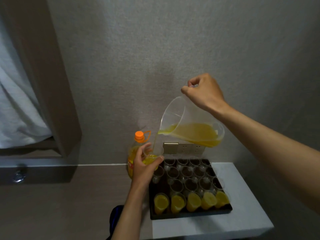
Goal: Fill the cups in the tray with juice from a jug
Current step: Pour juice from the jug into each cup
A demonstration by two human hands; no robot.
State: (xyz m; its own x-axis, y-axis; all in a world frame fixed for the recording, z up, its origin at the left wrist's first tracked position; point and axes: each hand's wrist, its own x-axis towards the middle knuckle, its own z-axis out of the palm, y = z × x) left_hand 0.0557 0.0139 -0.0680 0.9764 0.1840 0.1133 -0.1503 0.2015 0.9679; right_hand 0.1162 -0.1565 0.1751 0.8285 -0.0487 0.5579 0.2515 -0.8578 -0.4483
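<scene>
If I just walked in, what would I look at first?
Probably the clear jug tipped up high by the right hand, with a thin stream of yellow juice running down into the cup that the left hand holds above the tray's far left corner. Next, the row of five full yellow cups along the near edge of the black tray, with clear empty cups behind them.

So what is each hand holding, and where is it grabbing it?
The right hand grips the jug by its handle at the top, tipping it. The left hand holds a clear cup around its side, catching the juice.
</scene>
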